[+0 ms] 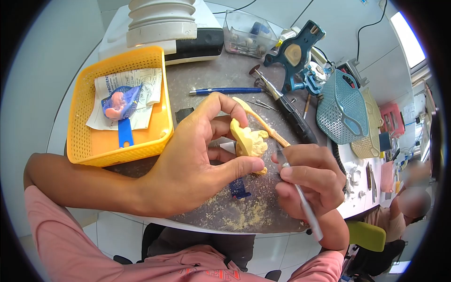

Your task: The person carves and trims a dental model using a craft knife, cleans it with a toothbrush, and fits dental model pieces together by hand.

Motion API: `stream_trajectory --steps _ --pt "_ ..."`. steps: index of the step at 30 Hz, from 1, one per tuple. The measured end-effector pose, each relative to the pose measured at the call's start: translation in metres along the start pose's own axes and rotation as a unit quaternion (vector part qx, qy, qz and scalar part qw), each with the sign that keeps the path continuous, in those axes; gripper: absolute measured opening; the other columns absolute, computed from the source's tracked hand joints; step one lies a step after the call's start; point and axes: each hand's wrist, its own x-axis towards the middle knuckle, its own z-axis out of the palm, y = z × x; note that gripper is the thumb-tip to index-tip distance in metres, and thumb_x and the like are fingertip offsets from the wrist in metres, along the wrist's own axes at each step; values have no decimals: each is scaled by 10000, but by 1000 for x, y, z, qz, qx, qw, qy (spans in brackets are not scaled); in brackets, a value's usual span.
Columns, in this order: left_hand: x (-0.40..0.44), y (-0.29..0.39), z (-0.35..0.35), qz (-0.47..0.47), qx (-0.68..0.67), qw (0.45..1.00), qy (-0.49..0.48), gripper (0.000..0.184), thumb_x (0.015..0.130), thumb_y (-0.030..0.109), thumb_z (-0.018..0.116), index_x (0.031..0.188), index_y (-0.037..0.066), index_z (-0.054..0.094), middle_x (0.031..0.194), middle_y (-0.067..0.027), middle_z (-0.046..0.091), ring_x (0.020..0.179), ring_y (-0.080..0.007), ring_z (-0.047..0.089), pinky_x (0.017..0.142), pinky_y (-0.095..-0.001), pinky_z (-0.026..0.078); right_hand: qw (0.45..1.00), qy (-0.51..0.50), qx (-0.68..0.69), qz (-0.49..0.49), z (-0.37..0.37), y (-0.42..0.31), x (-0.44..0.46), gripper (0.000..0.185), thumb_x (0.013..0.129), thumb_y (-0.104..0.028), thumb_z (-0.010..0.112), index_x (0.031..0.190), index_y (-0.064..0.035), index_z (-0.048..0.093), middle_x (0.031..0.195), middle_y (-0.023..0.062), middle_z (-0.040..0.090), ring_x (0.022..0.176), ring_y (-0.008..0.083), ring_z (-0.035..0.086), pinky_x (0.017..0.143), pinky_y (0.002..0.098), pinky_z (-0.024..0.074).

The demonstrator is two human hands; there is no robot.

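Note:
My left hand (188, 162) is closed around a pale yellow plaster dental model (252, 140), with the thumb low on its near side and fingers behind it. The model's tooth forms face right. Just right of it, my right hand (312, 176) pinches a slim metal carving knife (308, 211). Its flat upper end points at the model; whether it touches is hard to tell. Yellow plaster crumbs (244, 214) lie below on the grey worktop (188, 70). Behind the model rests a long yellow handle (263, 120), partly hidden.
At left, a yellow basket (73, 122) holds papers and a blue impression tray (124, 103) with pink material. A blue pen (225, 91), black rotary handpiece (296, 115) and dark teal articulator (293, 51) lie beyond. Blue basket (340, 113) right; white hose (162, 19) above. Someone sits far right.

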Motion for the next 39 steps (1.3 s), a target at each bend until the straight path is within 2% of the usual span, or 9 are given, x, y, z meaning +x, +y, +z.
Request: stream_trajectory --steps 5,7,10,23,28,31,39 --pt "2 1 3 9 -44 999 -1 425 877 -4 722 1169 49 418 1139 -92 591 1090 -130 608 950 -289 534 999 5 40 31 5 -2 2 311 697 49 786 964 15 630 849 145 676 853 314 734 687 334 595" --pt "2 3 6 34 -27 999 7 338 880 5 724 1104 38 473 1126 -83 597 1062 -123 608 957 -291 523 997 31 57 41 8 -2 -1 281 705 53 782 929 13 617 847 150 678 877 340 735 703 347 602" --pt "1 -2 1 10 -24 1000 -6 279 884 11 721 1062 33 507 1144 -80 586 1051 -114 599 962 -288 513 999 13 35 27 6 -2 -1 262 713 51 779 905 9 606 851 155 679 878 348 736 704 347 602" --pt "1 -9 0 34 -43 998 -4 282 877 -19 713 996 57 469 1123 -95 569 1057 -117 580 949 -295 512 999 -14 -28 -14 8 -2 -1 265 725 19 801 904 -11 608 872 154 680 901 324 740 702 331 611" --pt "2 -11 1 40 -78 996 -21 282 874 -23 715 999 52 473 1139 -107 563 1059 -126 586 960 -306 515 999 31 8 2 12 0 -6 220 751 17 793 860 11 602 824 177 696 860 328 747 661 325 608" --pt "0 -7 2 13 -83 996 -13 282 868 -28 718 1002 48 481 1151 -114 561 1062 -130 595 967 -309 515 999 30 15 -2 11 1 -6 213 755 15 792 855 16 603 780 178 698 836 329 749 643 327 609" --pt "0 -7 1 11 -72 997 -17 282 864 -27 724 1000 41 487 1161 -121 559 1042 -141 615 960 -313 519 1000 17 9 -9 8 2 -3 217 761 -4 800 856 15 605 752 157 696 827 336 748 647 350 617"
